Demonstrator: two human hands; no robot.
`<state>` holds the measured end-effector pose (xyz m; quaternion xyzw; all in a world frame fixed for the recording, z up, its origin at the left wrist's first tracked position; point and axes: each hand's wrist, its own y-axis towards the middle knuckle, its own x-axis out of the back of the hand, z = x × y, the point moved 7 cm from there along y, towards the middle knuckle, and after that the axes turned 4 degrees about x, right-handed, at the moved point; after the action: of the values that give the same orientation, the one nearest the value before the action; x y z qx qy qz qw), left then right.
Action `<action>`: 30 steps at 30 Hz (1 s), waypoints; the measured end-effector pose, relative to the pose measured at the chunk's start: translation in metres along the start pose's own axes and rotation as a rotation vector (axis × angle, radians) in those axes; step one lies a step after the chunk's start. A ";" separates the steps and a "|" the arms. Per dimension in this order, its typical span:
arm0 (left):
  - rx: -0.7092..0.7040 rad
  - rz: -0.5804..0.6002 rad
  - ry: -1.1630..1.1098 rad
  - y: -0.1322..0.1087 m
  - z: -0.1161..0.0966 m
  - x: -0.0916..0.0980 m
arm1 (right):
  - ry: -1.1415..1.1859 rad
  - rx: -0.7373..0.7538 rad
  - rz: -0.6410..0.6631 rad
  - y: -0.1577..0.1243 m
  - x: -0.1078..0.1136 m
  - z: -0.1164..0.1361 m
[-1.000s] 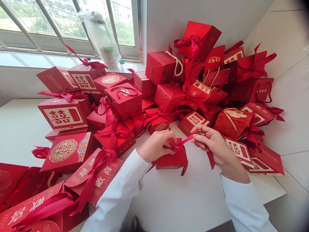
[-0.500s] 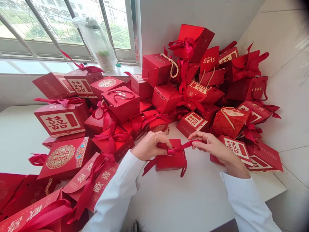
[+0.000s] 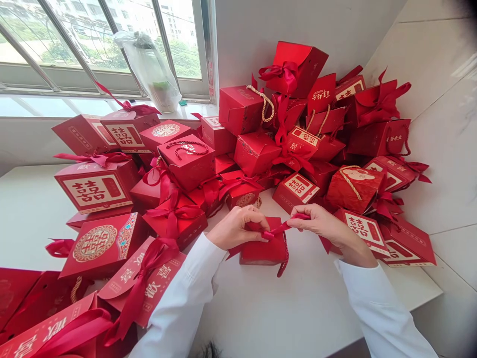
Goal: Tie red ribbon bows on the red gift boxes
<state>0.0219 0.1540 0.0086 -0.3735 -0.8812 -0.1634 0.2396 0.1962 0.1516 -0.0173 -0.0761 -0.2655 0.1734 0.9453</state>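
A small red gift box (image 3: 263, 252) lies on the white table in front of me, with a dark red cord handle (image 3: 285, 253) hanging at its right side. My left hand (image 3: 236, 227) pinches a red satin ribbon (image 3: 281, 225) at the top of the box, close to a small knot or fold. My right hand (image 3: 316, 226) grips the ribbon's other stretch with its fingertips. The two hands are close together, and my fingers hide part of the box's top.
Several red gift boxes and bags with gold-and-white panels, bows and rope handles (image 3: 242, 149) are heaped behind and beside my hands. A plastic bag (image 3: 152, 74) stands on the windowsill. The white table (image 3: 261, 313) has an edge at lower right.
My right hand has drawn closer to the box along the ribbon, which now rises between my hands. The view has shifted slightly.
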 end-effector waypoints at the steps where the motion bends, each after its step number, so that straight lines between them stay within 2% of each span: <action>1: -0.006 0.008 0.002 0.000 -0.001 -0.002 | 0.020 0.020 -0.021 0.000 0.002 0.002; 5: 0.029 -0.011 0.055 0.003 -0.003 -0.006 | 0.012 0.114 -0.133 0.002 0.004 0.017; 10: 0.148 -0.043 0.011 0.005 -0.002 -0.011 | -0.225 0.366 -0.285 -0.003 -0.001 0.059; 14: 0.204 -0.118 -0.056 0.004 0.000 -0.009 | -0.381 0.651 -0.281 -0.016 -0.019 0.092; 17: 0.167 -0.099 0.069 0.005 -0.003 -0.010 | -0.577 0.808 -0.250 -0.022 -0.037 0.104; 19: 0.150 -0.077 0.145 0.006 -0.004 -0.010 | -0.683 0.852 -0.280 -0.024 -0.043 0.106; 25: 0.213 -0.038 0.025 0.004 0.001 -0.009 | -0.552 0.786 -0.483 -0.025 -0.019 0.103; 27: 0.207 -0.039 -0.017 0.003 0.002 -0.008 | -0.497 0.684 -0.493 -0.022 -0.011 0.098; 30: 0.181 -0.028 -0.086 0.001 0.004 -0.005 | -0.359 0.429 -0.481 -0.014 0.000 0.080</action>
<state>0.0249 0.1533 0.0029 -0.3445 -0.9069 -0.0703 0.2320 0.1581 0.1432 0.0539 0.2200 -0.3950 0.0086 0.8919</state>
